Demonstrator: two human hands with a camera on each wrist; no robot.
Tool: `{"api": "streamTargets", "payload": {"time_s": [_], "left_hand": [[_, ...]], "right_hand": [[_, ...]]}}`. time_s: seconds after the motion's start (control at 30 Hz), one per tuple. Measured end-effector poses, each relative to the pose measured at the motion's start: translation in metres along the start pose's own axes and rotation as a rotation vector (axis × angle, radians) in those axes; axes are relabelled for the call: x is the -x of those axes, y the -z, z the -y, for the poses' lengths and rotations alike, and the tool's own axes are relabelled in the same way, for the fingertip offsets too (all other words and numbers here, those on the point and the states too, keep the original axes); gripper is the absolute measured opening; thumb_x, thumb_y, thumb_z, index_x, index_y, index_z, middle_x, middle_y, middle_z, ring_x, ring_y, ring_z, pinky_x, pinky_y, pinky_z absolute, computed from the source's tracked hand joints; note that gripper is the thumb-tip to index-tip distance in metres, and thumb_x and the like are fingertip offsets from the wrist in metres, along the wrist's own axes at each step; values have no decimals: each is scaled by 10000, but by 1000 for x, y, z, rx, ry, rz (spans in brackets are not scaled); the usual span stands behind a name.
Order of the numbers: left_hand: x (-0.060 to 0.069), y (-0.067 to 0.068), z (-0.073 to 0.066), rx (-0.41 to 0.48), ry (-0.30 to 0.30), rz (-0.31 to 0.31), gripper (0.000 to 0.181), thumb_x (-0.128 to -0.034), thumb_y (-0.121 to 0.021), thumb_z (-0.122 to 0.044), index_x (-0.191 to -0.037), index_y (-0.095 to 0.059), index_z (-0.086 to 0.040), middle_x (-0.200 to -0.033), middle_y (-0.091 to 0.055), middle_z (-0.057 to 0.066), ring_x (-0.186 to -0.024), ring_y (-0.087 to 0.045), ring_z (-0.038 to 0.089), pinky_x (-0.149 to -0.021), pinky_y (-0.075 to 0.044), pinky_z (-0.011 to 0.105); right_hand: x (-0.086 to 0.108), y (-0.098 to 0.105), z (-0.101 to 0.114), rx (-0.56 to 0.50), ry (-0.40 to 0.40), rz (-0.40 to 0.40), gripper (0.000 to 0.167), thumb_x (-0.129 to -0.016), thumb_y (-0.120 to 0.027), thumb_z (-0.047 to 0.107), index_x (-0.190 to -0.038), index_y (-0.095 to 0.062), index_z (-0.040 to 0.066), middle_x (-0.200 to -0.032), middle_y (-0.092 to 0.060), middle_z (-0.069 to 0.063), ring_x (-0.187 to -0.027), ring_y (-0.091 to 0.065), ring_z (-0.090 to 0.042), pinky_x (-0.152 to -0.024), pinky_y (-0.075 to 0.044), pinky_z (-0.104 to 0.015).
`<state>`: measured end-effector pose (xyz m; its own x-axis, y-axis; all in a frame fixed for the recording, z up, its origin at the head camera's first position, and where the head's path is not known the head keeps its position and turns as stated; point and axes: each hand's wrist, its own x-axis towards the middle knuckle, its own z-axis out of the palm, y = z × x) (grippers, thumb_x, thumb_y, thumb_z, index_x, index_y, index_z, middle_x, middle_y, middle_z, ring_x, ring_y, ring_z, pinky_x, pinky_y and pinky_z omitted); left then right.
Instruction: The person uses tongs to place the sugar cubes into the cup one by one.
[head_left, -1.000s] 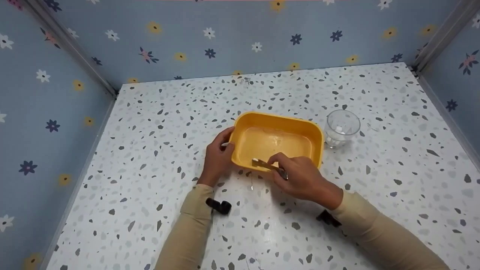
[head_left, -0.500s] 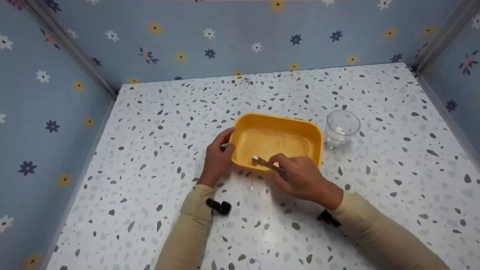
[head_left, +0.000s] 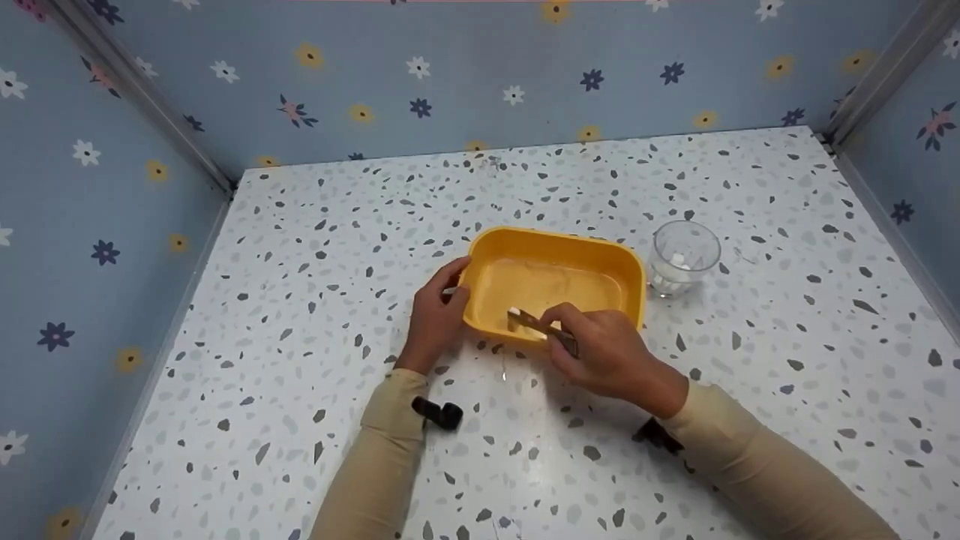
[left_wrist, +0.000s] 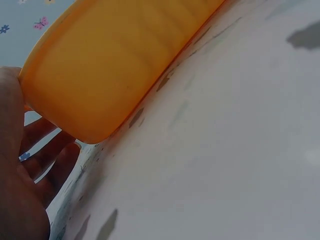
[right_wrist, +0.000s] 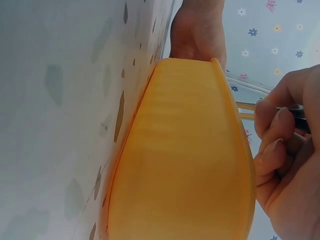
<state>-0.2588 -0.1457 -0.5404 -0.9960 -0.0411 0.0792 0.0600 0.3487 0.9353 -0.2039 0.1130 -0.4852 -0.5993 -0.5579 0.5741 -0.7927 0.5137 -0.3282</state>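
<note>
A yellow plastic tub (head_left: 525,289) stands on the speckled table. My left hand (head_left: 437,315) grips its left end, thumb at the rim and fingers along the outside; the left wrist view shows these fingers (left_wrist: 57,155) by the corner. Over the near rim, my right hand (head_left: 604,352) pinches metal tweezers (head_left: 541,327), their two prongs apart in the right wrist view. A small white piece (head_left: 514,310) sits at the tweezer tips, above the tub's floor. Whether the tips squeeze it is too small to tell. A pale patch shows inside beside my right fingers, partly hidden.
Right of the tub stands a clear glass (head_left: 685,259) with several white pieces at its bottom. Flowered blue walls (head_left: 480,82) enclose the table (head_left: 337,225) at the back and sides. A shiny wet-looking streak lies before the tub.
My right hand and the tweezers have shifted slightly up and right with the white piece. The tub's far rim sits marginally lower in view, and a bright glint on its floor has faded.
</note>
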Motion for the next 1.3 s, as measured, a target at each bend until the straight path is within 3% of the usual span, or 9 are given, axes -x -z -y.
{"api": "streamTargets", "payload": {"time_s": [0.33,0.77,0.97,1.3], "left_hand": [[-1,2,1,37,-65,27,427,-990,-528,-197,-1411,-589,-227,-1291,-628,-5,-1083,-597,152,-920,-518,361],[-2,1,2,24,-46,35,428,-995,-527,-214,-1417,-575,-268,-1329,-603,-61,-1114,-573,137,-944,-504,352],[-2,1,1,0,-50,20,380,-987,-530,-177,-1340,-647,-257,-1313,-607,-79,-1094,-577,138,-933,-504,345],[-3,1,4,28,-37,27,360,-990,-525,-197,-1318,-663,-255,-1317,-604,-88,-1086,-583,146,-929,-506,352]], "right_hand": [[-3,11,-2,-24,-12,-78,200,-818,-677,49,-1007,-616,74,-597,-448,64,-479,-354,-72,-418,-300,-226],[-7,29,-5,-21,-34,-124,178,-822,-664,64,-996,-629,53,-609,-489,46,-478,-372,-83,-415,-312,-231],[-6,34,-4,-15,-45,-119,202,-827,-664,68,-1024,-623,49,-628,-507,50,-487,-378,-76,-421,-323,-227],[-8,38,-3,-21,-32,-204,212,-821,-649,65,-1029,-625,39,-605,-483,32,-468,-347,-91,-407,-297,-268]]}}
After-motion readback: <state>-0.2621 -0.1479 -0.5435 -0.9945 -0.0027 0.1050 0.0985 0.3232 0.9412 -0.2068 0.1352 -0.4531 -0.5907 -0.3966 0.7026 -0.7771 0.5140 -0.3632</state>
